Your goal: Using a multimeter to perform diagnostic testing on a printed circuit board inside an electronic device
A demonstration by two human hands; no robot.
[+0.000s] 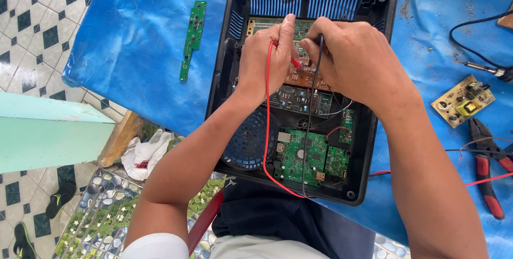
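Both forearms reach from the near edge over an opened black plastic casing lying on a desk draped in blue sheeting. Left hand is curled shut around a red test probe, its red lead trailing back toward the person. Right hand, just beside it, pinches a black test probe, whose black lead runs down alongside. Both probe tips meet a brown circuit board in the far half of the casing; a green circuit board sits nearer. To the left lies a narrow green board strip. At right rest a small tan board, red-handled pliers and a soldering iron.
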